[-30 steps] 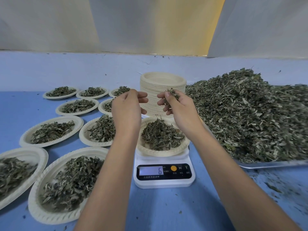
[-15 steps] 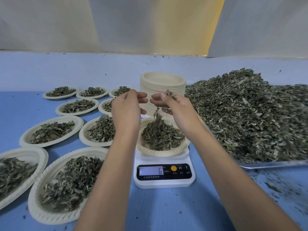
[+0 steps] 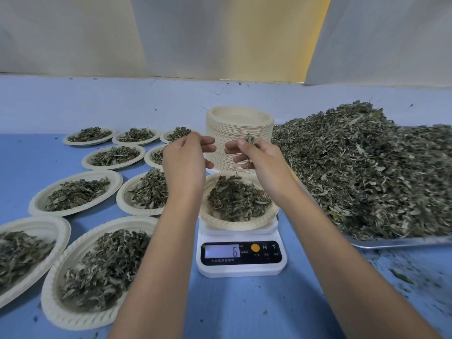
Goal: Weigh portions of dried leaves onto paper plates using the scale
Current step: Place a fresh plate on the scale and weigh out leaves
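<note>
Pale paper plate of dried leaves sits on the scale, below and between both hands. The right hand is nearer and pinches a few leaves above the plate's far rim. The left hand curls alongside; whether it holds anything is hidden. The heap lies beyond the right hand.

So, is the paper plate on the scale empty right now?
No, the paper plate on the scale holds a heap of dried leaves, and the display reads 6.
</note>
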{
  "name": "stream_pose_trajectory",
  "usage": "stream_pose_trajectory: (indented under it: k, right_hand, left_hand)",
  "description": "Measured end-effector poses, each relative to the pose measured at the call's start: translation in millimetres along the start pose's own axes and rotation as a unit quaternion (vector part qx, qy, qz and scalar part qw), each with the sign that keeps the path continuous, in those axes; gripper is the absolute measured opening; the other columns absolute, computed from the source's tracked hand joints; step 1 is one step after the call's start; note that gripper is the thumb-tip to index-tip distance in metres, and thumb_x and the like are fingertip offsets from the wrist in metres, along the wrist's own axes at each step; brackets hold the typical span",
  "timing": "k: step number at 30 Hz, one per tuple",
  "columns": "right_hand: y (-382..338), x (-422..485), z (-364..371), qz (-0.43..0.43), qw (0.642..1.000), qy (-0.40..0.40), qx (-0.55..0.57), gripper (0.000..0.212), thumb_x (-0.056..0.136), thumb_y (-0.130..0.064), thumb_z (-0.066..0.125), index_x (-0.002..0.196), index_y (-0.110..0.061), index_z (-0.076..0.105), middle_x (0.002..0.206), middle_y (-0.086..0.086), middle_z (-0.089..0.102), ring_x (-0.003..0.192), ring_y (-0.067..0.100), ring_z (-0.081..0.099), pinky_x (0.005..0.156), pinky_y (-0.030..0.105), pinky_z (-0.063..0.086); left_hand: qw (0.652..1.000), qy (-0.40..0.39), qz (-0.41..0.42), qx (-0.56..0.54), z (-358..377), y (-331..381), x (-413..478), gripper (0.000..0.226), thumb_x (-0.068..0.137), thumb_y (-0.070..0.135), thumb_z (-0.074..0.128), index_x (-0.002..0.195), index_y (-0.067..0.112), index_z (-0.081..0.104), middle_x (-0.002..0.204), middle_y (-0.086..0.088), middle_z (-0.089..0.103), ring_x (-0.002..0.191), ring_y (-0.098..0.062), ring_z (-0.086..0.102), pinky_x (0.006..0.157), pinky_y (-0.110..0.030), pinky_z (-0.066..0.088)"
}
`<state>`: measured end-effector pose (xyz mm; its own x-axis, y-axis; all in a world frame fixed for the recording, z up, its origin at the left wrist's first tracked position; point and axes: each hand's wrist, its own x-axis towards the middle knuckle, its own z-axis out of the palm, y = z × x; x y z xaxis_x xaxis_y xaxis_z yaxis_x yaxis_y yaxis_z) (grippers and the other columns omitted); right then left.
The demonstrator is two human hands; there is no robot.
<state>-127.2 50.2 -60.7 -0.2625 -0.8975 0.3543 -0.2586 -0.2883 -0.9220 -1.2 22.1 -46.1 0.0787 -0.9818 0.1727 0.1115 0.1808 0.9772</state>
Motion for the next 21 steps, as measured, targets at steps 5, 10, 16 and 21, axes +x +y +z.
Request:
stream_pose_trajectory:
  k: [5,10,16,21]
  right_hand:
    - [-0.6,2.1,0.1,-0.018,1.000,0.010,0.010,0.024,0.101,-0.019,0.042,0.095,-0.016,0.064,0.087,-0.003,0.069,0.081,0.011,0.058,0.074,0.023,0.043]
    - [4.3,4.9,0.1,-0.040,0.998,0.039,0.019,0.027,0.101,-0.012,0.041,0.085,-0.019,0.062,0.059,-0.008,0.049,0.054,0.004,0.043,0.055,0.018,0.036]
    - [12.1,8.2,-2.6,-0.037,0.997,0.055,-0.035,0.027,0.100,-0.020,0.044,0.082,-0.026,0.063,0.046,-0.022,0.043,0.048,-0.001,0.037,0.056,0.021,0.025]
    - [9.0,7.5,-2.5,-0.032,0.998,0.028,-0.051,0.019,0.098,-0.021,0.048,0.087,-0.023,0.063,0.050,-0.027,0.050,0.051,-0.003,0.041,0.058,0.019,0.030]
  left_hand:
    - [1.000,-0.001,-0.001,-0.002,0.5,0.6,0.0,0.031,0.091,0.019,0.043,0.076,0.013,0.069,0.068,0.005,0.068,0.037,-0.006,0.046,0.048,-0.022,0.035]
    - [1.000,-0.002,0.003,0.001,0.4,0.1,-0.9,0.030,0.091,0.018,0.043,0.079,0.012,0.070,0.069,0.005,0.069,0.038,-0.006,0.046,0.049,-0.022,0.035]
    - [1.000,-0.003,-0.001,0.005,0.2,0.0,-0.3,0.031,0.091,0.019,0.043,0.079,0.013,0.070,0.069,0.006,0.069,0.038,-0.006,0.046,0.050,-0.023,0.034]
    - [1.000,-0.004,0.001,0.006,-0.1,-0.1,0.1,0.031,0.091,0.019,0.043,0.077,0.014,0.070,0.067,0.007,0.068,0.038,-0.006,0.047,0.050,-0.023,0.034]
